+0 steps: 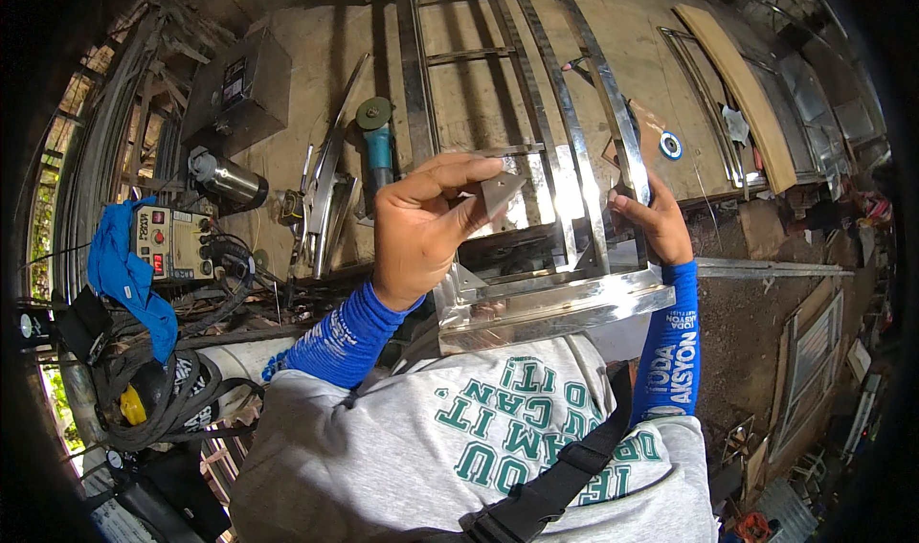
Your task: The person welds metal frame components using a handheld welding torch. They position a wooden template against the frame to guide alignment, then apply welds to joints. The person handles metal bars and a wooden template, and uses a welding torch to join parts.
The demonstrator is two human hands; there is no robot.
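Pinched between the thumb and fingers of my left hand (421, 227) is a small triangular metal plate (500, 194) with a hole in it. It is held up above the near left part of a long, shiny metal frame (555, 315) of square tubes. My right hand (664, 225) is closed around the frame's right-hand tube, close to its near end. That near end rests close to my body, while the rest stretches away over the worktable (316, 40). A similar triangular piece (467, 277) sits at the frame's near left corner.
Left of the frame lie a teal angle grinder (379, 143), metal strips (330, 193), a steel tumbler (230, 181) and a metal box (239, 93). A welding machine (177, 244), blue cloth (129, 275) and cables stand farther left. At right are a round disc (670, 145) and wooden plank (742, 98).
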